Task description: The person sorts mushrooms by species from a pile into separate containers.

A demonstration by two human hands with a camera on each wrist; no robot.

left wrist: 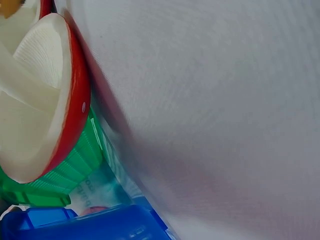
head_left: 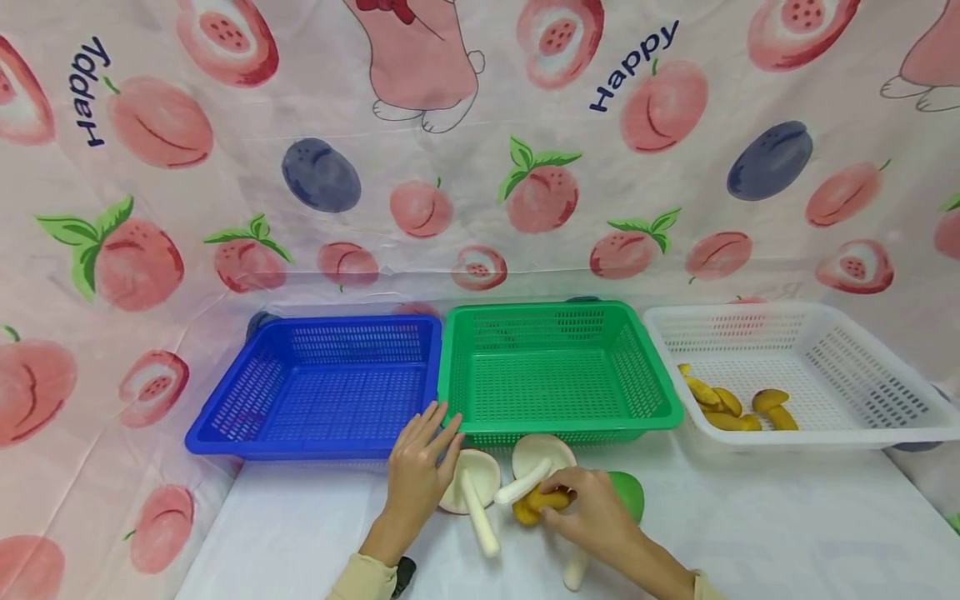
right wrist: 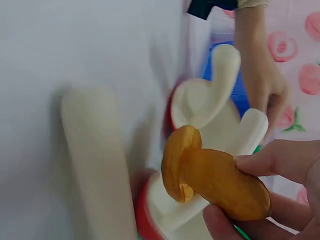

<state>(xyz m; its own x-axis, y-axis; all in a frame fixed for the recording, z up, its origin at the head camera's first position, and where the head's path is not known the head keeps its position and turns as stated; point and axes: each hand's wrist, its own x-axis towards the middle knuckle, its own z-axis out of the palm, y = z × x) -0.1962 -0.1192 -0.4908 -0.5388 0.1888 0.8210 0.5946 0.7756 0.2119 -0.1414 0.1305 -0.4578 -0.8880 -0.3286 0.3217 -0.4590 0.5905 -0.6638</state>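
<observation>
My right hand (head_left: 596,512) pinches a yellow-brown toy mushroom (right wrist: 225,182) by its stem, with the thumb on one side and fingers on the other. The left hand (head_left: 418,471) has its fingers extended, fingertips at the front corner between the blue and green baskets. Beside it lies a red-capped mushroom (head_left: 477,512), pale underside up, thick white stem pointing toward me. A second such mushroom (head_left: 538,457) lies to its right, behind the yellow-brown one. Partly hidden by my right hand is a green rounded cap (head_left: 628,493), with a white stem (head_left: 576,571) below the hand.
Along the back of the white table (head_left: 750,533) stand a blue basket (head_left: 315,454), a green basket (head_left: 562,429) and a white basket (head_left: 832,435). Several yellow-brown mushrooms (head_left: 771,402) lie in the white one. A fruit-printed cloth (head_left: 480,208) hangs behind them.
</observation>
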